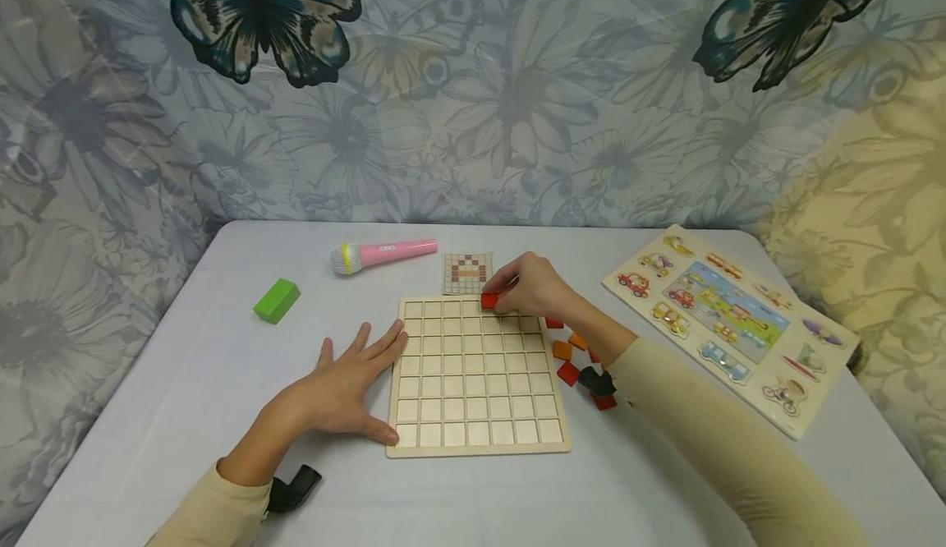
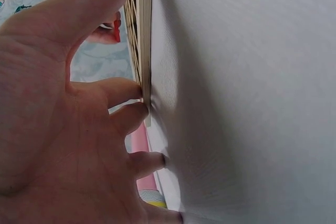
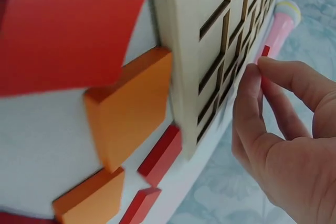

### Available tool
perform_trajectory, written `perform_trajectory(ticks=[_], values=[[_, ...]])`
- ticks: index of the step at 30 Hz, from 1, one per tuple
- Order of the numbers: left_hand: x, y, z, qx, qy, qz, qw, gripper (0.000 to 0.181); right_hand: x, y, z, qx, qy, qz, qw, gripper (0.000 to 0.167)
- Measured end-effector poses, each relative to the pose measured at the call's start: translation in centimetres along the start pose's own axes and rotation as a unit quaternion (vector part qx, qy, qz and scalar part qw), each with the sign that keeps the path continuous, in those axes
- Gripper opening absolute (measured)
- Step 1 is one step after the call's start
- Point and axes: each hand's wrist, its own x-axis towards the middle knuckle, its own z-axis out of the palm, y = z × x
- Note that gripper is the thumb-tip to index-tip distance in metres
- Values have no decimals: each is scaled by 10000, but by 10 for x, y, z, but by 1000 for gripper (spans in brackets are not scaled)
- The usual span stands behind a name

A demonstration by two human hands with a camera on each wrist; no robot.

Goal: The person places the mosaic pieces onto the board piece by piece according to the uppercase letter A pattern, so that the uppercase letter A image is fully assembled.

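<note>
A wooden grid board (image 1: 476,452) with square cells lies on the table. My right hand (image 1: 534,286) pinches a red square tile (image 1: 489,301) between thumb and fingers, over the board's far edge; in the right wrist view the tile (image 3: 265,52) stands on edge in the fingertips. My left hand (image 1: 343,388) is spread with straight fingers, thumb and fingertips touching the board's left side. A small pattern card (image 1: 467,273) lies just beyond the board. Right of the board are loose red and orange tiles (image 1: 562,351), partly hidden by the right forearm.
A pink toy microphone (image 1: 397,251) lies at the back, and a green block (image 1: 277,301) at the left. A picture puzzle board (image 1: 727,317) takes up the right side. Dark wrist-camera mounts show at both wrists. A patterned curtain (image 1: 473,120) hangs behind the table.
</note>
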Motion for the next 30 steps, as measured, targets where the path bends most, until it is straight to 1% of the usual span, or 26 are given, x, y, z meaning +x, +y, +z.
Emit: perform_trajectory(ticks=[5,16,23,30], values=[[-1,-1,-1,-31,30,11,10000,136,5,-7,5,-92,-112,-70,9999,26],[-2,-1,-1,-112,-10,38,9999,135,10,-16,12,21,-308,189,9993,24],[-1,-3,0,-121,8,-7,9999,135,14,-22,16,2,-373,153,9992,23],[-2,-3,-2,-154,15,47,9999,136,17,-25,18,-100,-440,316,9985,24]])
